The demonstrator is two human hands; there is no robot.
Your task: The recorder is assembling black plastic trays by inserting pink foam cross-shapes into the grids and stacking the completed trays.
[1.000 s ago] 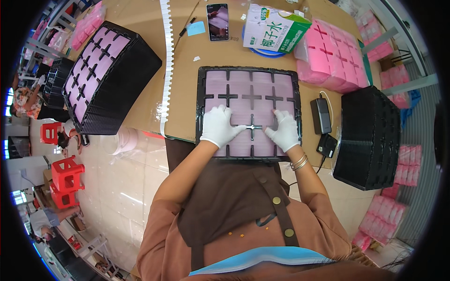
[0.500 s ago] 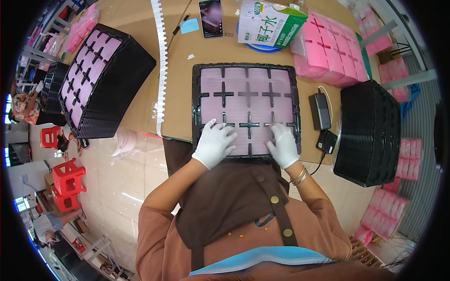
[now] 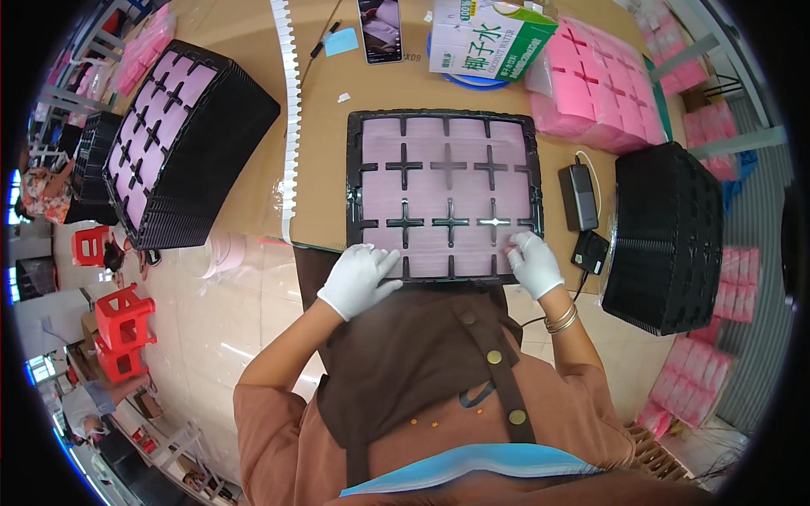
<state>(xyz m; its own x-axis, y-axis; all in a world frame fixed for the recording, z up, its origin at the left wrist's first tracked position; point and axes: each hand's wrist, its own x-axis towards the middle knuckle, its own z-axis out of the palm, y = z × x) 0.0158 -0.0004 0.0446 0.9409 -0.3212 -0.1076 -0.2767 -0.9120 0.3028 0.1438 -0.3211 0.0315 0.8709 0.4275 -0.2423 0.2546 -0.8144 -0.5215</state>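
Note:
A black plastic tray [image 3: 354,190] lies in front of me at the table's near edge. Pale pinkish-purple sheets [image 3: 428,192] fill it, split up by black cross-shaped dividers. My left hand [image 3: 359,280], in a white glove, is closed over the tray's near left corner, with fingertips on the purple surface. At the near right corner my right hand [image 3: 535,265], gloved too, has its fingers bent around the rim. The undersides of both grips are hidden.
Tall stacks of black trays stand left [image 3: 215,156] and right [image 3: 666,240]. Farther back are a phone [image 3: 381,32], a white-green carton [image 3: 489,42] and wrapped pink blocks [image 3: 591,88]. A power adapter [image 3: 578,196] with a cable lies right of the tray.
Both hands have drawn back toward me and apart, from the purple surface to the tray's near corners. The tray itself has hardly moved.

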